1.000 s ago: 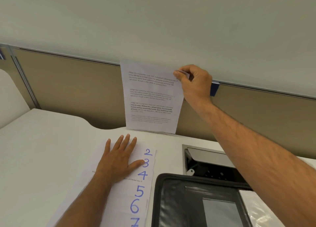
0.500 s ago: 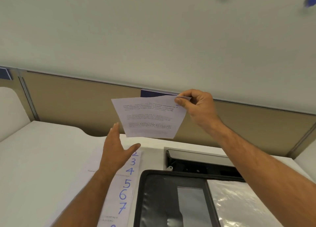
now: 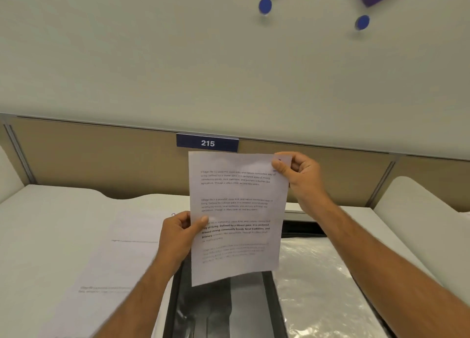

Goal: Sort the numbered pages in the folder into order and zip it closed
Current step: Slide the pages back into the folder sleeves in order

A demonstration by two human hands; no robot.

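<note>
The number on the held page (image 3: 236, 210) is covered by the thumb of the right hand (image 3: 300, 175) — only a trace of blue ink is seen beside it. The lower paragraphs of print are too faint to be read. Much of the open folder (image 3: 218, 309) is hidden behind the page and cut off by the bottom edge. The numbers on the spread pages (image 3: 122, 248) are concealed by the left hand (image 3: 178, 236) and forearm — their text is blurred.

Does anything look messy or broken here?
Nothing broken or spilled. The page is held up in the air by both hands, left and right, instead of lying on the pile. The folder is open, not zipped yet.
</note>
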